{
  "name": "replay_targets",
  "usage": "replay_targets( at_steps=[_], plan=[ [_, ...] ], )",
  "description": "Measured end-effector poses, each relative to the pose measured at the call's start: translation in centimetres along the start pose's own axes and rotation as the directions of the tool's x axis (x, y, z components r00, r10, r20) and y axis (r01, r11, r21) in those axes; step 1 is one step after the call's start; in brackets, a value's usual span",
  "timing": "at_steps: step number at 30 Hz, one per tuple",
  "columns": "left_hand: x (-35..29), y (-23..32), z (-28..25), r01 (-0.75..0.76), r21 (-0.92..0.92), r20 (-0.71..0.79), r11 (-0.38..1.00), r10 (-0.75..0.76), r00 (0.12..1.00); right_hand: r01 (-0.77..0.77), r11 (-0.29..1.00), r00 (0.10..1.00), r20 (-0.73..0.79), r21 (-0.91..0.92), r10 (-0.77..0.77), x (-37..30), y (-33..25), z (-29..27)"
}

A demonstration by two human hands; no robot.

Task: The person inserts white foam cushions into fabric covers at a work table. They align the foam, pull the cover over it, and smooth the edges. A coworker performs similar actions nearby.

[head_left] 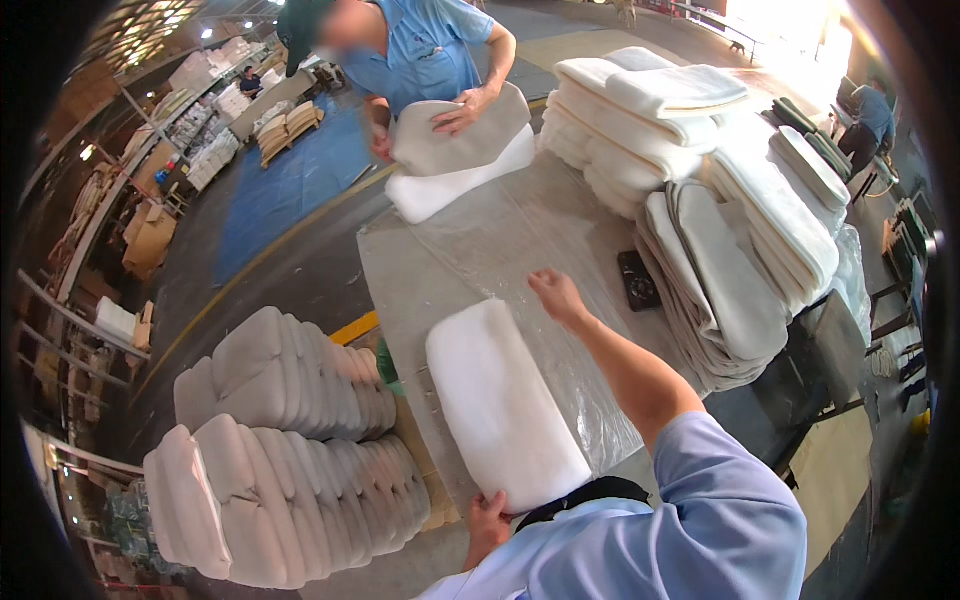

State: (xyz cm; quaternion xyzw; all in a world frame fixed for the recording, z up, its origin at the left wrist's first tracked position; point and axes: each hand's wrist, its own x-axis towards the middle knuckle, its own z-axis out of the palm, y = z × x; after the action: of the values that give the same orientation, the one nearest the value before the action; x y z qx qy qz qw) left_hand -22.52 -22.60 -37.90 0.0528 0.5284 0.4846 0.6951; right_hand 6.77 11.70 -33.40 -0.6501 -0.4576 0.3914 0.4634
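Observation:
A white, soft, oblong cushion pad [505,400] lies lengthwise on the plastic-covered table [410,270] in front of me, its near end against my waist. My left hand [487,525] is closed on the pad's near left corner, with the thumb side showing on top. Beyond the pad's far right corner, my right hand [558,297] hovers over the plastic, apart from the pad. Its fingers are curled together; anything inside them is too small or hidden to make out.
Across the table a co-worker's hands [462,112] hold a grey cover [455,150] over white padding [460,185]. Stacked white padding [640,120], grey covers [715,270] and a dark phone-like object [638,280] are at right. Rows of covered grey cushions [290,480] stand at left.

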Motion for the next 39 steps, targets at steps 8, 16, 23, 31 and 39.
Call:
replay_targets(
  at_steps=[8, 16, 23, 31, 39],
  plan=[
    [0.3, 0.8, 0.1, 0.08, 0.366, -0.147, 0.927, -0.028, 0.989, -0.303, 0.922, 0.948, 0.176, 0.24, 0.266, -6.8, 7.9, -6.3],
    [5.9, 8.9, 4.4, -0.297, 0.922, 0.089, 0.249, 0.609, 0.788, -0.347, 0.914, 0.935, 0.15, 0.209, 0.321, -10.2, 11.7, -10.4],
    [15.8, 14.5, 13.8, -0.448, 0.805, 0.593, -0.389, 0.527, 0.608, -0.379, 0.902, 0.91, 0.26, 0.207, 0.323, -7.9, 11.2, -6.0],
    [22.4, 10.1, 18.6, -0.428, 0.677, 0.689, -0.599, 0.312, 0.654, -0.29, 0.957, 0.918, 0.277, -0.025, 0.286, -5.6, 9.3, -2.6],
    [21.8, 10.0, 18.5, -0.447, 0.645, 0.705, -0.62, 0.256, 0.661, -0.345, 0.938, 0.907, 0.246, -0.033, 0.342, -8.9, 9.1, -2.2]
  ],
)
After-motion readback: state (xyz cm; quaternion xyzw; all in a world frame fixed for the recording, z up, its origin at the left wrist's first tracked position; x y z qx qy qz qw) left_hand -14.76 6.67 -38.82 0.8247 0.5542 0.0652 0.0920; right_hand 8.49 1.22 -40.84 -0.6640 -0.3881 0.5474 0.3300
